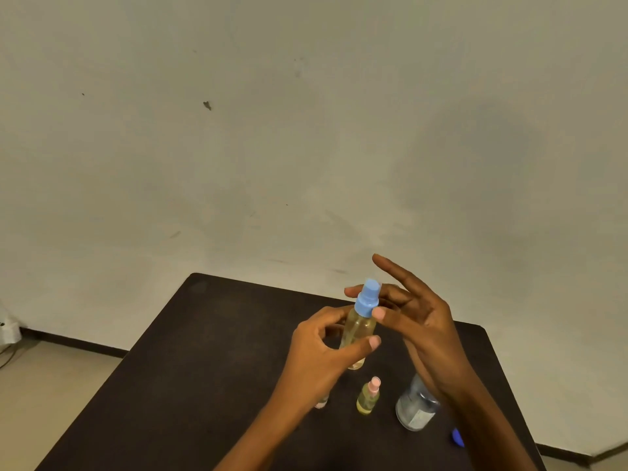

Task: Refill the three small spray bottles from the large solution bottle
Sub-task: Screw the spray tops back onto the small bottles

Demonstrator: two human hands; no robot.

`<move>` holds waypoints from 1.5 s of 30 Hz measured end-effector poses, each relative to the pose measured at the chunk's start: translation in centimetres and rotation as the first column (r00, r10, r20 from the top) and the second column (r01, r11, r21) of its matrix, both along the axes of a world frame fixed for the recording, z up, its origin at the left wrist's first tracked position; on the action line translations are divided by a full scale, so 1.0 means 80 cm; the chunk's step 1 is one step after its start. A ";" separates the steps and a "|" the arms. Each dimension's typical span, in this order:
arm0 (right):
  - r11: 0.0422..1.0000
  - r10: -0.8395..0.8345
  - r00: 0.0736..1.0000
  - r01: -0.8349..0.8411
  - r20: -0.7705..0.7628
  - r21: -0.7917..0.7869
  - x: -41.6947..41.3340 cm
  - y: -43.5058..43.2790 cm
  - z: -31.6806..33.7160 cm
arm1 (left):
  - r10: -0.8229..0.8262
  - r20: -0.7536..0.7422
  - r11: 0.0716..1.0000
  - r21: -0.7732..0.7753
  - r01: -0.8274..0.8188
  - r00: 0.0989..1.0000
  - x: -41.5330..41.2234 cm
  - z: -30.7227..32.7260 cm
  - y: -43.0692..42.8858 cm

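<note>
Two hands share one spray bottle (356, 331), held up over the dark table (204, 351) and leaning slightly. The left hand (319, 348) grips its clear body, fingers and thumb curled round it. The right hand (421, 321) pinches the blue spray head (367, 299) between the thumb and the fingers behind it, with the forefinger sticking out straight. Pale yellow liquid shows through most of the body.

The likeliest trouble is a spill. Whether the head is tight or loose cannot be told, and if its thread is free while the bottle leans, liquid could run over the left fingers and onto the table. A wet body would also make that grip slippery, and the bottle could drop onto the things below.

Those things stand close under the arms. A pink-topped bottle (368, 397) stands upright between the wrists. Another small bottle (321, 402) is mostly hidden behind the left wrist. The large solution bottle (413, 409) stands just under the right forearm (its top is covered, so I cannot say whether it is capped). Lowering either arm carelessly could knock one over, and the large bottle would lose the most if it is open.

A small blue object (457, 436) lies near the table's right edge beside the forearm, and a sweep of that arm could push it off.
</note>
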State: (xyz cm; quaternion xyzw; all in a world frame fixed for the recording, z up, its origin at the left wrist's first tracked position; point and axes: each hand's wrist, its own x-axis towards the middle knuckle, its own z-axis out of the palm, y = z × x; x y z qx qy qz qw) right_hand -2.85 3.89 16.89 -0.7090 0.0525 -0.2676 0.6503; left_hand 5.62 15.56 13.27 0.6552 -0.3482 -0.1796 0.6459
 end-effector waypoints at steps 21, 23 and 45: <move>0.999 -0.049 0.998 0.049 0.043 0.007 0.001 -0.003 -0.002 | -0.005 -0.023 1.000 0.007 0.005 1.000 0.001 -0.002 -0.001; 0.997 -0.077 0.995 0.078 0.055 -0.019 0.003 -0.002 -0.001 | -0.004 -0.028 1.000 0.020 0.005 1.000 0.001 -0.002 -0.001; 0.984 -0.136 0.990 0.138 0.028 -0.110 0.008 0.002 -0.004 | 0.007 0.005 1.000 0.012 -0.008 1.000 0.001 -0.002 -0.002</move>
